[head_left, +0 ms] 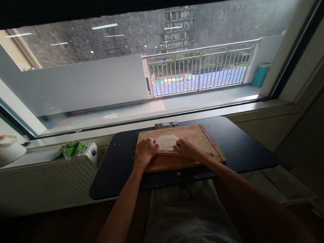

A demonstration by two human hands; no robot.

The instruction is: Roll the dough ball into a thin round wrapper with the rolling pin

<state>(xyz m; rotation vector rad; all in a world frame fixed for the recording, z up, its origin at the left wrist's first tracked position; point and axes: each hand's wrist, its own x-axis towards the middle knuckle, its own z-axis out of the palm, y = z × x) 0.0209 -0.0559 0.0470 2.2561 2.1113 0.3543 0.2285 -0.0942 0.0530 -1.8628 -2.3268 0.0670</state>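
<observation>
On a wooden cutting board [193,133] lies a pale, flat, rounded piece [167,139]. A strip with pink and dark print [167,151] runs along its near edge; whether this is a bag or some other wrapping is too small to tell. My left hand [146,149] is closed at the left end of the strip, its fingers curled. At the right end, my right hand [188,147] is closed in the same way, knuckles up. Both hands rest low over the board, and my fingertips are partly hidden.
The board lies on a small black table [236,142] with scattered crumbs. Behind it, a small dark item [166,125] touches the board's far edge. A radiator [50,181] with a green cloth [74,149] stands at left, near a white pot [7,149]. A large window spans the far side.
</observation>
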